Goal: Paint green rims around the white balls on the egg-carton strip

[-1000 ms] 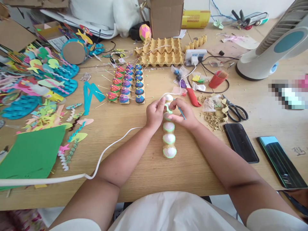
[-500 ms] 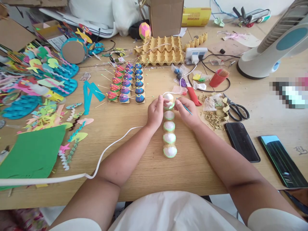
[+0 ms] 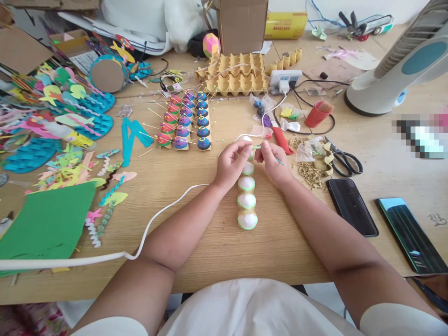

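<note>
An upright row of egg-carton cups (image 3: 247, 201) lies on the table in front of me, their domes white with light green edging. My right hand (image 3: 273, 161) is closed around a thin blue stick (image 3: 279, 161), whose lower end sticks out below the fingers. Over the far end of the row, my left hand (image 3: 231, 162) has its thumb and fingers pinched together; what they hold, if anything, is too small to make out. A small light green bit (image 3: 257, 147) shows between the two hands. The farthest white cup (image 3: 247, 139) is partly hidden behind my left fingers.
Painted egg-carton rows (image 3: 182, 120) with pins stand beyond, left of centre. Black scissors (image 3: 345, 158), a phone (image 3: 352, 206) and shavings (image 3: 311, 173) lie to the right. A white cable (image 3: 154, 214) crosses the left side, near green paper (image 3: 49, 219). A fan (image 3: 388, 74) stands far right.
My left hand has turned, its fingers now reaching over the far cup toward the right hand. My right hand has shifted slightly down and right with the blue stick.
</note>
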Demonstrator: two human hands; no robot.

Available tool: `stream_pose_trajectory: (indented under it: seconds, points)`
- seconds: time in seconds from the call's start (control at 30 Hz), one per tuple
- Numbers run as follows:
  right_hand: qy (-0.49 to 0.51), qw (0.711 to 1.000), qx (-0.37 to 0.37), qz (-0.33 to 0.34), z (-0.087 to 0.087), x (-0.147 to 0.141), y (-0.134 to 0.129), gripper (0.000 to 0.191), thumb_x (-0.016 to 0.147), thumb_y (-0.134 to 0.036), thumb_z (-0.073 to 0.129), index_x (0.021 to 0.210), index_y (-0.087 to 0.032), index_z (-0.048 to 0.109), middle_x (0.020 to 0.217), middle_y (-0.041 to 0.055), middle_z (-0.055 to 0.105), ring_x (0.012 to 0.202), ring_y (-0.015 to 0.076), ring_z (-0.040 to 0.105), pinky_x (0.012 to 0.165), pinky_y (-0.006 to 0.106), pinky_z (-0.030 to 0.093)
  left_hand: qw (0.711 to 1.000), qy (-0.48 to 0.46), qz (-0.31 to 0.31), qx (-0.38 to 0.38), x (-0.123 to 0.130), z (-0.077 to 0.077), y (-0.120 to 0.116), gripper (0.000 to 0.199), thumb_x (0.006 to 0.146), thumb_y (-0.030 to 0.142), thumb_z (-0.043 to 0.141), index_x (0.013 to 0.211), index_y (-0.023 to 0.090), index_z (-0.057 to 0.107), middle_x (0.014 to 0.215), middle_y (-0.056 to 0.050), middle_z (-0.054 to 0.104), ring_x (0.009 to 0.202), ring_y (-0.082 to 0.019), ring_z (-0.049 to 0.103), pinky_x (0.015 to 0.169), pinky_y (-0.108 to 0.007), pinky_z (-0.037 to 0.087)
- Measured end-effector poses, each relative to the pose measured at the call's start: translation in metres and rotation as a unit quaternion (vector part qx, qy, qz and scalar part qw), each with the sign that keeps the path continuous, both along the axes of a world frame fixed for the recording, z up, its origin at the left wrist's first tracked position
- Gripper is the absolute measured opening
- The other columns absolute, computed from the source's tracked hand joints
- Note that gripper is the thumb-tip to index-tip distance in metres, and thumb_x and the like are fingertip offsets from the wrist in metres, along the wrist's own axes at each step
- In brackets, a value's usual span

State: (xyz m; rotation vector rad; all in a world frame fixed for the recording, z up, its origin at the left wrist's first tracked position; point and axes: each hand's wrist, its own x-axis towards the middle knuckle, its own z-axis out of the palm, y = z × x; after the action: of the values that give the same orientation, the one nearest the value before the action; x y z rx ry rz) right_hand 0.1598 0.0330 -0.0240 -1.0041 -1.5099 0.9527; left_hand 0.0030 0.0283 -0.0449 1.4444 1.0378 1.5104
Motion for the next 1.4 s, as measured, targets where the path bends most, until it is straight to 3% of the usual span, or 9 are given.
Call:
stream_pose_trajectory:
  seconds: [0.13,0.27,0.43,0.67,0.87,1.1,1.27,1.4]
  points:
    - [0.012,1.000,-0.001,-0.008,-0.003,0.000,0.003,0.078,0.090,-0.094,0.050,0.060,-0.023,0.058,0.058,0.0002,0.057,0.059,0.0136,0.051,0.061,0.033,0.044,0.999,0.050,0.003,0.019,-0.003,-0.003,0.001,0.049,0.089,0.065,0.083,0.113,0.023,0.084,0.101,-0.006,0.083,0.086,-0.017,0.072,0.078,-0.029,0.056]
    - [0.016,1.000,-0.008,0.003,-0.007,0.001,0.004,0.078,0.091,-0.095,0.048,0.064,-0.023,0.061,0.061,0.0007,0.059,0.061,0.0138,0.053,0.063,0.034,0.045,0.996,0.076,0.014,0.034,-0.004,-0.002,0.001,0.033,0.093,0.054,0.082,0.105,0.024,0.088,0.100,-0.006,0.086,0.088,-0.018,0.074,0.080,-0.031,0.056]
    - [-0.008,0.999,0.012,-0.031,-0.009,0.004,0.007,0.073,0.094,-0.092,0.047,0.075,-0.023,0.065,0.068,0.0000,0.058,0.068,0.0154,0.054,0.070,0.035,0.046,0.998,0.049,0.045,0.011,-0.003,0.000,0.001,0.039,0.093,0.060,0.081,0.105,0.023,0.088,0.106,-0.008,0.087,0.092,-0.020,0.077,0.086,-0.034,0.061]
    - [-0.001,0.998,0.042,-0.036,-0.004,0.004,0.006,0.060,0.088,-0.084,0.069,0.088,-0.025,0.062,0.082,0.0000,0.061,0.077,0.0157,0.054,0.072,0.033,0.046,0.998,0.023,0.056,0.009,-0.004,-0.003,0.003,0.043,0.095,0.062,0.078,0.108,0.022,0.087,0.105,-0.008,0.087,0.087,-0.019,0.075,0.083,-0.032,0.060]
    - [-0.026,0.997,0.060,-0.041,-0.004,0.004,0.004,0.061,0.094,-0.084,0.061,0.079,-0.024,0.059,0.076,0.0000,0.058,0.074,0.0163,0.051,0.072,0.034,0.045,0.998,0.046,0.020,0.036,-0.007,-0.002,0.003,0.051,0.103,0.068,0.063,0.115,0.024,0.086,0.111,-0.009,0.084,0.100,-0.021,0.078,0.094,-0.034,0.060]
    - [-0.023,0.998,0.043,-0.031,-0.003,0.004,0.005,0.068,0.092,-0.087,0.059,0.067,-0.024,0.053,0.065,-0.0020,0.048,0.067,0.0143,0.042,0.065,0.033,0.039,0.999,0.030,-0.019,0.005,-0.004,-0.006,0.004,0.055,0.085,0.063,0.088,0.125,0.026,0.083,0.112,-0.008,0.082,0.095,-0.019,0.072,0.082,-0.030,0.058]
    - [-0.008,0.998,0.038,-0.043,-0.005,0.004,0.005,0.068,0.093,-0.085,0.061,0.065,-0.023,0.054,0.064,-0.0017,0.051,0.066,0.0140,0.045,0.066,0.034,0.039,1.000,-0.004,-0.004,-0.009,-0.002,-0.010,0.006,0.050,0.088,0.060,0.086,0.123,0.025,0.082,0.110,-0.008,0.083,0.093,-0.019,0.074,0.080,-0.030,0.060]
    - [0.016,0.998,0.022,-0.048,-0.007,0.005,0.007,0.064,0.091,-0.083,0.064,0.071,-0.023,0.059,0.070,-0.0012,0.057,0.070,0.0146,0.051,0.072,0.034,0.045,0.999,-0.031,0.008,-0.014,-0.001,-0.012,0.007,0.051,0.094,0.066,0.078,0.124,0.025,0.079,0.122,-0.010,0.084,0.106,-0.023,0.080,0.094,-0.035,0.064]
